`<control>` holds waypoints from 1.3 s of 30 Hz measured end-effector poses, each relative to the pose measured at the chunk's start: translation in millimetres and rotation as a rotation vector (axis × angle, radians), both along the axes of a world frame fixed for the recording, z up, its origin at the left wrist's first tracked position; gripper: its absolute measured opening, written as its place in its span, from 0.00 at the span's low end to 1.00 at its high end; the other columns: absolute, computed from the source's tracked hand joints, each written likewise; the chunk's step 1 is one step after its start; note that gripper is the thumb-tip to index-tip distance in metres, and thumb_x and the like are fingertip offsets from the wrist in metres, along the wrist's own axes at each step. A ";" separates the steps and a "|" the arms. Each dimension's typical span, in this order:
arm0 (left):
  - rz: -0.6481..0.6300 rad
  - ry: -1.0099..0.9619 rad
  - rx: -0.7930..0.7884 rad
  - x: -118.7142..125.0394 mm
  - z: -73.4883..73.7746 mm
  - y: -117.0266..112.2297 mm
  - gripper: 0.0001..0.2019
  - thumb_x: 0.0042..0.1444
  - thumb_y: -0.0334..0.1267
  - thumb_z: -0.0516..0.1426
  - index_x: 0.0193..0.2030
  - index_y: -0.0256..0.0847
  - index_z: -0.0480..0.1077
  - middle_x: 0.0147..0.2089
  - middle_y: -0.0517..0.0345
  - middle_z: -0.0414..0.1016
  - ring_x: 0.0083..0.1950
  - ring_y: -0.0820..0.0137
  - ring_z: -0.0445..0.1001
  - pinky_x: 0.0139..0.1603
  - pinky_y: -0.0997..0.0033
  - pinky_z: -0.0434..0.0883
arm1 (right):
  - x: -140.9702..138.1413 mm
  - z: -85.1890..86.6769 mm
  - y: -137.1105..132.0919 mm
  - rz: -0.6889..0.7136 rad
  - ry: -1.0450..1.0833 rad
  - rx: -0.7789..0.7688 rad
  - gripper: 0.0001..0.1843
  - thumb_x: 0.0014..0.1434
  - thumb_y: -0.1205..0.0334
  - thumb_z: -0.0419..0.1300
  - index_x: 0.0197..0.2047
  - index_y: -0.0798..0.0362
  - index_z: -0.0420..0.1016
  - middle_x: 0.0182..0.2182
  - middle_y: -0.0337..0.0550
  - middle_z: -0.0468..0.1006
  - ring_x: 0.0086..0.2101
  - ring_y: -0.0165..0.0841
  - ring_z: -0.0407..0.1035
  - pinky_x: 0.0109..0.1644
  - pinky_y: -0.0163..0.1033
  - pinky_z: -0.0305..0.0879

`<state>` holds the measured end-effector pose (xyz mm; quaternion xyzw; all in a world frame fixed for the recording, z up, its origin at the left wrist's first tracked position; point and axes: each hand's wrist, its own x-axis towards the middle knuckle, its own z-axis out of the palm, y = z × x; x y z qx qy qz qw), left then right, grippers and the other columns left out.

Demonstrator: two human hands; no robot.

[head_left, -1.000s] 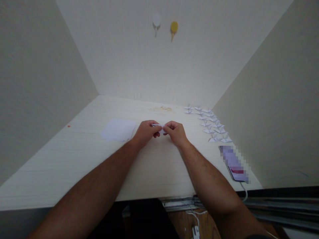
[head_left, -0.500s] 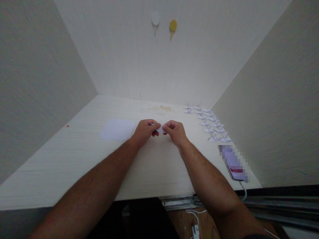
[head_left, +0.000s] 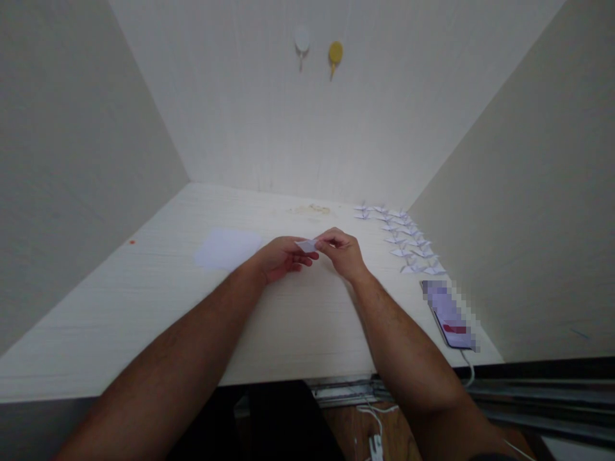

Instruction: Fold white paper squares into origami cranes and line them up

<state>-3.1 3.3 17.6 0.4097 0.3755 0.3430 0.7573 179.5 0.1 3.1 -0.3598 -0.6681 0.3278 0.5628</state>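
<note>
A small folded piece of white paper [head_left: 305,246] is pinched at its right end between the thumb and fingers of my right hand [head_left: 340,252]. My left hand [head_left: 284,258] is just under and left of the paper, its fingers loosely spread and apart. The paper's left end lies over the left fingers; whether they touch it, I cannot tell. Left of my left hand, a white sheet or stack of paper [head_left: 223,248] lies flat on the table.
Several white paper cranes [head_left: 394,241] stand in rows at the table's right side. A phone [head_left: 446,314] with a cable lies nearer the right edge. Walls enclose the white table [head_left: 298,333] at left, back and right. Two hooks, one yellow [head_left: 336,52], are on the back wall.
My left fingers have come off their pinch and spread below the paper. My right hand keeps hold of it, and more of the folded paper now shows, pointing left.
</note>
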 end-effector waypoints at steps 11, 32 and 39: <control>0.301 0.007 0.278 10.3 -4.8 0.2 0.14 0.39 0.35 0.67 0.34 0.35 0.75 0.33 0.55 0.78 0.31 0.73 0.74 0.32 0.75 0.71 | -5.3 2.0 -3.2 -0.094 0.119 -0.297 0.14 0.48 0.56 0.67 0.38 0.51 0.80 0.30 0.41 0.81 0.30 0.31 0.73 0.39 0.39 0.71; 0.266 0.532 0.519 12.2 4.6 -8.2 0.08 0.46 0.39 0.63 0.24 0.35 0.75 0.20 0.54 0.75 0.24 0.70 0.75 0.25 0.76 0.67 | -5.4 -6.8 -8.6 -0.257 -0.360 0.013 0.06 0.56 0.59 0.62 0.30 0.50 0.78 0.26 0.39 0.79 0.28 0.30 0.70 0.34 0.36 0.64; 0.376 0.413 0.421 19.5 -2.8 -6.7 0.07 0.43 0.37 0.63 0.24 0.35 0.74 0.19 0.57 0.73 0.22 0.70 0.74 0.24 0.73 0.69 | -2.3 -5.4 -9.3 -0.205 -0.533 0.130 0.11 0.61 0.58 0.57 0.32 0.49 0.78 0.30 0.40 0.80 0.32 0.31 0.72 0.40 0.37 0.66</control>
